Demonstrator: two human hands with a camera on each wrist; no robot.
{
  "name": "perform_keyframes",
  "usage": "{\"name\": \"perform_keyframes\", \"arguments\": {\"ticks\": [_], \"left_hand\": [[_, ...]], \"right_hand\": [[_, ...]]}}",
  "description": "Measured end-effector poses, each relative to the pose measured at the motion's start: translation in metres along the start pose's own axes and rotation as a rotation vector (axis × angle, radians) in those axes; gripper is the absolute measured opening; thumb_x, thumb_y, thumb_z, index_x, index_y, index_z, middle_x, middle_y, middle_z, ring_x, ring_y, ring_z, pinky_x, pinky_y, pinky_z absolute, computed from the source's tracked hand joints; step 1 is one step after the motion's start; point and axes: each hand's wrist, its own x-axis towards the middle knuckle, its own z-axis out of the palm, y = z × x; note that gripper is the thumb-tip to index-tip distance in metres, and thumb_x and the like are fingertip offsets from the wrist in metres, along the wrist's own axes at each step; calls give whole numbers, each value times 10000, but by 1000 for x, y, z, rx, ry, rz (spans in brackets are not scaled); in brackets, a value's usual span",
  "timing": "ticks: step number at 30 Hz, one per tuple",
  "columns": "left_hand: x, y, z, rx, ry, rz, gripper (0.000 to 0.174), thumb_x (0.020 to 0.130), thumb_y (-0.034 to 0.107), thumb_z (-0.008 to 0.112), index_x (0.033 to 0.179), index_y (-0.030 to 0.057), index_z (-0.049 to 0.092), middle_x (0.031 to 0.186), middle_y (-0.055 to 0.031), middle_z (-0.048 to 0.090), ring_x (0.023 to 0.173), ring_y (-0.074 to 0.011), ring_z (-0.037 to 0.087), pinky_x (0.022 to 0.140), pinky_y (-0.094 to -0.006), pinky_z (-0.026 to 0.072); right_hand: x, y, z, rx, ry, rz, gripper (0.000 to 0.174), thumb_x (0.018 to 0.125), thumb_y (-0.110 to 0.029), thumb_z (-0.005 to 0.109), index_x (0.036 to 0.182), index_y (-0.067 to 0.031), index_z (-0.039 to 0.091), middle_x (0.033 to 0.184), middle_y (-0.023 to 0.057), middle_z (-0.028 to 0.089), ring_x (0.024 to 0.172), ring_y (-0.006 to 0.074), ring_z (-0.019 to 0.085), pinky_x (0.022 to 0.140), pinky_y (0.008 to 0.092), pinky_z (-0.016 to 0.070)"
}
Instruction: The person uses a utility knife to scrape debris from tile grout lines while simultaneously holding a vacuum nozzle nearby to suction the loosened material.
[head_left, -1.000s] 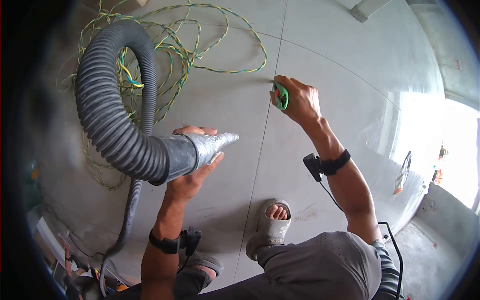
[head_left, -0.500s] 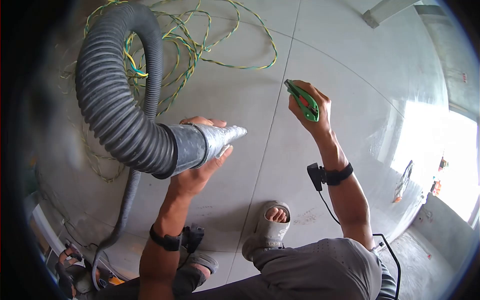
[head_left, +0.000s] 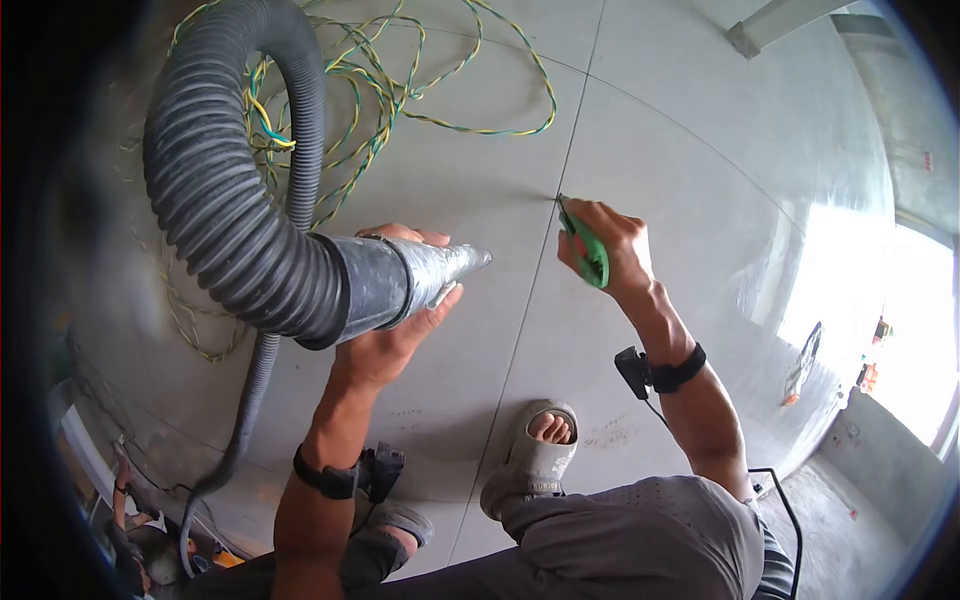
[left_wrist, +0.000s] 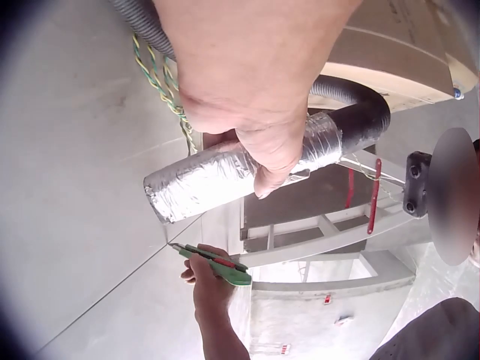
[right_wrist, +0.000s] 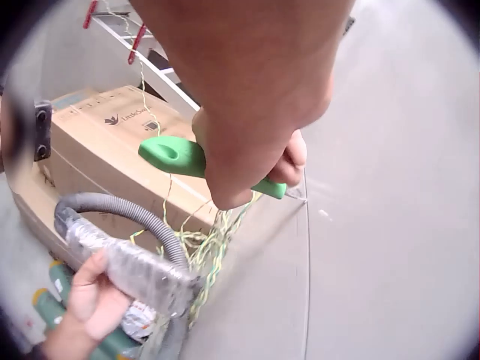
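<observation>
A ribbed grey hose (head_left: 215,170) ends in a nozzle wrapped in silver tape (head_left: 435,270); my left hand (head_left: 385,345) grips that end from below, thumb and fingers on opposite sides. In the left wrist view the taped nozzle (left_wrist: 202,184) points over the floor near a seam. My right hand (head_left: 620,250) holds a green utility knife (head_left: 592,255), its blade end at the dark floor seam (head_left: 530,280). The right wrist view has the green handle (right_wrist: 176,156) in the fist and the thin blade (right_wrist: 297,196) meeting the seam.
Yellow-green twisted wire (head_left: 395,90) lies looped on the floor beyond the hose. My sandalled foot (head_left: 545,450) stands beside the seam. A cardboard box (right_wrist: 112,150) and a white ladder (left_wrist: 330,229) are nearby. Another person (head_left: 135,530) is at lower left.
My right hand first drew back from the seam, showing the whole knife, then brought the blade to the seam nearer my body. The left hand and nozzle shifted slightly right.
</observation>
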Motion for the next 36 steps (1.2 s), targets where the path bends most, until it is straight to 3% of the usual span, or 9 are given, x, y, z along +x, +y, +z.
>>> {"name": "perform_keyframes", "arguments": {"ticks": [3,8,13,16,18,23,31,33,36], "left_hand": [[-1,-4,-1,54,-40,20,492,824,-37,783,1217,7,491,1181,-173,627,1080,-236,630,942,-382,541],[-2,0,10,-79,37,-26,392,824,-7,777,1154,-28,566,1184,-145,610,1011,-179,608,896,-325,541],[3,3,7,-142,-3,-43,387,856,-28,752,1178,-38,538,1220,-150,565,1037,-170,597,877,-302,575],[5,2,7,-130,3,-23,369,862,-44,741,1173,-38,541,1220,-145,558,1044,-172,597,909,-305,567],[4,4,10,-182,40,-81,354,860,-53,742,1159,-28,554,1209,-136,572,1054,-173,596,932,-309,546],[7,-3,7,-100,20,10,349,852,-52,758,1149,-7,581,1173,-118,608,1069,-174,599,933,-323,517],[10,2,16,-189,98,-89,321,822,-3,810,1108,-16,664,1118,-115,708,1005,-183,686,916,-332,563],[11,2,14,-193,94,-90,320,822,6,814,1105,-15,666,1115,-112,708,1003,-182,686,920,-332,562],[8,2,10,-178,60,-87,318,828,28,816,1107,-10,668,1120,-108,710,1000,-182,689,926,-336,565]], "right_hand": [[9,0,-4,-5,158,68,345,727,6,745,1056,-72,676,887,82,714,714,267,699,669,321,571],[18,15,9,-10,144,117,359,741,0,743,1083,-83,668,879,78,714,728,254,702,689,310,572],[-1,6,12,-56,103,87,362,743,-29,746,1092,-74,659,848,66,697,669,260,687,621,337,566],[-37,-22,20,-176,24,-101,444,669,-92,774,1090,-70,634,707,37,572,542,210,589,481,344,479],[-68,-34,19,-137,26,-40,412,676,-129,774,1058,-66,635,699,21,550,549,187,589,485,336,476],[-130,-85,14,-20,-158,-10,397,684,-88,760,1062,-50,645,689,25,577,539,182,575,483,321,468],[-93,-64,19,-79,7,1,407,686,-77,782,1072,-98,653,715,28,589,539,201,561,516,339,465],[-101,-70,22,-125,-35,-5,391,698,-106,771,1061,-123,630,708,-2,504,540,176,555,492,326,436],[-124,-90,27,-130,-100,21,400,711,-103,771,1082,-126,623,718,4,492,571,182,577,510,335,448]]}}
